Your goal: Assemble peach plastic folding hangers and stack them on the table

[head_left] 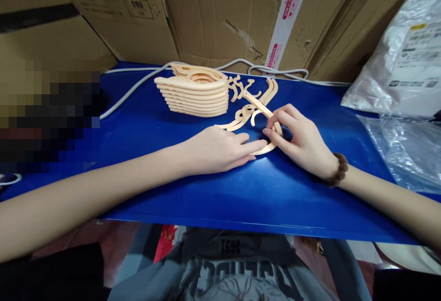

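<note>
Both hands meet at a beige plastic folding hanger [262, 106] low over the blue table. My left hand [223, 149] comes in from the left, palm down, its fingers closed on the hanger's lower curved arm; part of that arm is hidden beneath them. With thumb and fingers, my right hand [298, 138] pinches the hanger near its bend, while one straight arm slants up and away to the left. Loose curved hanger arms [237, 119] lie just beyond my left hand. Small hanger hooks [236, 87] are scattered farther back.
A neat stack of folded hangers [195, 96] stands at the back of the blue table [206, 195]. Behind it run a white cable [138, 87] and cardboard boxes [213, 20]. A clear plastic bag [392, 76] occupies the right side. Something at left is pixelated.
</note>
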Demonstrator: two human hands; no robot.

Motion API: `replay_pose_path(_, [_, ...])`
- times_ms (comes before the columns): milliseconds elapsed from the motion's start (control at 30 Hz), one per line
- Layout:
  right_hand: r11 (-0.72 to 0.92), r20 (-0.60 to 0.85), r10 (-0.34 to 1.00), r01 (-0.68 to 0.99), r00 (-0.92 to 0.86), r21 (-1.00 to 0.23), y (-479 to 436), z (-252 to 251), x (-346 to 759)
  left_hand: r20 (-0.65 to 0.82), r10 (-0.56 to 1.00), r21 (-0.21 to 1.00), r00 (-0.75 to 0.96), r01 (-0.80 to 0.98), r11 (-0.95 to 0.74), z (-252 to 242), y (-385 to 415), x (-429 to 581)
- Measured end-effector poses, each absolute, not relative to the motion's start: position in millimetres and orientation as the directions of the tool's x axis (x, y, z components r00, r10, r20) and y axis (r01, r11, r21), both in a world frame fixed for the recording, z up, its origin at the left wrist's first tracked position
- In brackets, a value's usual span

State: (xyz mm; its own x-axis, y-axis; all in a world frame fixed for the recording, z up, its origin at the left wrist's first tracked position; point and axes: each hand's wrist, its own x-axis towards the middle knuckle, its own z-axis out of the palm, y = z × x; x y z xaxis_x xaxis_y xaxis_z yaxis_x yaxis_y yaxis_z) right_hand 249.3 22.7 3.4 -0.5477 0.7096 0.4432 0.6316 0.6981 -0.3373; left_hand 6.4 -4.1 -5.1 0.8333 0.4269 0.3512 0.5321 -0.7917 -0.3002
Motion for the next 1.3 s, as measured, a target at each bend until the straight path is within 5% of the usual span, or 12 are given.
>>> replay_pose_path(333, [0.697,0.393,0.714,0.636,-0.579,-0.330,23.6,4.7,249.8,0.403,0.388,-0.312,0.829,0.523,-0.793,-6.7,-2.4,7.0])
replay_pose_path(867, [0.684,0.349,0.728,0.659,-0.590,-0.313,24.7,4.5,249.7,0.247,0.518,-0.221,0.819,0.568,-0.793,-2.3,0.1,6.5])
replay_pose_path(1300, [0.556,0.364,0.829,0.560,-0.424,-0.614,49.5,-5.2,260.7,0.241,0.561,-0.126,0.792,0.599,-0.791,-0.2,-1.8,9.3])
